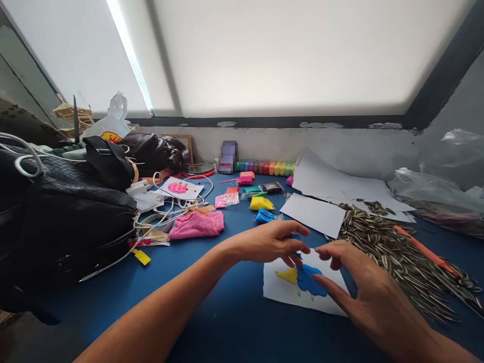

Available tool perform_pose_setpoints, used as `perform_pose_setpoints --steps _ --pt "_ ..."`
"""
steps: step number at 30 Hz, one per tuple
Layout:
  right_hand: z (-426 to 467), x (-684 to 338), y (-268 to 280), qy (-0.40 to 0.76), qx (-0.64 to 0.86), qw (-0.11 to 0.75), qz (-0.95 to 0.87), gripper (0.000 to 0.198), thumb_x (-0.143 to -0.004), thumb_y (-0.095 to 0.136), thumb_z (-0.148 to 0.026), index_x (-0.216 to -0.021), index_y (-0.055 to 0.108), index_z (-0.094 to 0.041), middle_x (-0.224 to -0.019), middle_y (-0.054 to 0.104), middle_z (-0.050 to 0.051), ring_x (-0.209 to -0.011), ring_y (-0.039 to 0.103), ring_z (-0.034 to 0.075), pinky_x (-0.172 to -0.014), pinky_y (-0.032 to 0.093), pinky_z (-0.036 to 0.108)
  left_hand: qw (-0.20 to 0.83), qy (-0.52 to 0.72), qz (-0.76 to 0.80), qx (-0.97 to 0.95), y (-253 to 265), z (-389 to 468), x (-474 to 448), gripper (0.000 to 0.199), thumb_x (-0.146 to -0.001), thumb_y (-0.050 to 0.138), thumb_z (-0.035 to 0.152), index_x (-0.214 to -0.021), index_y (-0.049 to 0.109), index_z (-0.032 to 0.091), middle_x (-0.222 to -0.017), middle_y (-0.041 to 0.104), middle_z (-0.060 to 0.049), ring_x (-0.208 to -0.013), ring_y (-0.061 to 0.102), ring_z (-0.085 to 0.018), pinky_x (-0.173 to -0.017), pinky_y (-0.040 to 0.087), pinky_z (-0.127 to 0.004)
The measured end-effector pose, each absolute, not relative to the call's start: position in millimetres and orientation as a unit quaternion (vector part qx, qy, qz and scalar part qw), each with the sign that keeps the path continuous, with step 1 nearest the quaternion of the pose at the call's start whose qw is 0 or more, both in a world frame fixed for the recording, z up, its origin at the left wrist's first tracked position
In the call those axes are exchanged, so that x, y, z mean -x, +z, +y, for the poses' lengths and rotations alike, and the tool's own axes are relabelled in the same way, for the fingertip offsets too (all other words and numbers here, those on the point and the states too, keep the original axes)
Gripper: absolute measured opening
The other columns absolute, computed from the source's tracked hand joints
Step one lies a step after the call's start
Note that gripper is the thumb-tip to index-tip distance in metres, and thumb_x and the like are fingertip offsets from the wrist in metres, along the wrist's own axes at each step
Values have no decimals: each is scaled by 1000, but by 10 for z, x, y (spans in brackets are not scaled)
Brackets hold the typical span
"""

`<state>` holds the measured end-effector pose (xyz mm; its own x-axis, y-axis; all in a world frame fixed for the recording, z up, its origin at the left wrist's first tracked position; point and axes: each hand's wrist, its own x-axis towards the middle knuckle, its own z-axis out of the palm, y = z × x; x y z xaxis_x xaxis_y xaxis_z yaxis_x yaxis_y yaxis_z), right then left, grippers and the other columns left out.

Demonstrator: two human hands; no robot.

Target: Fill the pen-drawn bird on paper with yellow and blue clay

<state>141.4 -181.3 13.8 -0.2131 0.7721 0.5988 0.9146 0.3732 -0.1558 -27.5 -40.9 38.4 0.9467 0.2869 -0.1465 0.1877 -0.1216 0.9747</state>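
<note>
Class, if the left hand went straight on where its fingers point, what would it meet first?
The left hand would probably meet the right hand first; depth is hard to judge from this single view.

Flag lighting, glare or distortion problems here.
Head view: pale blinds backlight blue table, bright glare streak upper left; head view: black bag loses detail in shadow; head view: left forearm seems stretched, likely wide-angle; head view: phone pixelated, left hand and right hand fairly crisp.

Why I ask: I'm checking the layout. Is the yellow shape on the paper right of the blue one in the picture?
No, the yellow shape lies to the left of the blue shape on the paper.
</note>
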Motion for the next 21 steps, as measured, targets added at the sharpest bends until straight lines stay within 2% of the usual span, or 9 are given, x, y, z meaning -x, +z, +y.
perform_pose_setpoints --steps 2,5,8,11,13,15,18,21 --pt "-1763 -1383 176 -128 546 306 -769 32 -92 54 -46 -110 53 -20 -89 63 6 -72 62 17 -61 52 28 653 32 157 -740 385 -467 249 37 -97 45 26 -132 43 14 -120 61 -14 -81 66 -10 -80 53 -29" --pt "-1698 -1363 202 -138 550 300 -767 39 -89 58 -49 -111 53 -17 -84 63 6 -71 63 19 -60 51 29 634 43 124 -762 425 -558 238 33 -97 43 24 -129 48 14 -121 60 -13 -86 63 -12 -75 53 -27" --pt "-1653 -1348 230 -111 546 317 -767 28 -90 59 -38 -109 57 -17 -84 66 5 -70 63 17 -61 51 28 596 73 103 -793 483 -607 251 29 -96 45 20 -123 53 13 -117 61 -11 -90 59 -12 -77 51 -25" --pt "-1633 -1324 280 -51 537 344 -769 9 -91 57 -27 -95 62 -21 -82 69 1 -68 64 14 -61 51 25 600 76 99 -790 520 -591 268 30 -95 48 22 -123 52 13 -113 62 -9 -88 59 -10 -80 50 -25" --pt "-1636 -1313 309 -15 540 357 -762 9 -92 57 -26 -87 64 -23 -76 68 -1 -64 62 12 -58 51 23 600 57 117 -790 520 -556 275 29 -95 49 28 -120 53 13 -104 63 -8 -82 60 -10 -72 50 -23" --pt "-1649 -1314 317 7 548 365 -753 10 -91 57 -27 -87 65 -23 -74 67 -2 -60 60 11 -55 50 21 597 41 146 -788 494 -516 276 26 -95 50 31 -109 57 11 -93 64 -6 -74 60 -10 -63 48 -22" --pt "-1672 -1339 287 3 551 359 -753 8 -89 60 -27 -93 65 -23 -78 68 -1 -62 60 11 -56 50 22 622 41 162 -765 420 -470 261 22 -90 57 32 -91 59 10 -76 62 -3 -63 59 -10 -57 47 -22" --pt "-1689 -1368 245 -14 548 335 -766 13 -90 61 -28 -101 65 -23 -83 68 0 -67 60 13 -61 50 25 664 59 149 -731 351 -446 239 30 -82 67 39 -89 58 11 -68 62 -1 -59 60 -10 -56 48 -24"
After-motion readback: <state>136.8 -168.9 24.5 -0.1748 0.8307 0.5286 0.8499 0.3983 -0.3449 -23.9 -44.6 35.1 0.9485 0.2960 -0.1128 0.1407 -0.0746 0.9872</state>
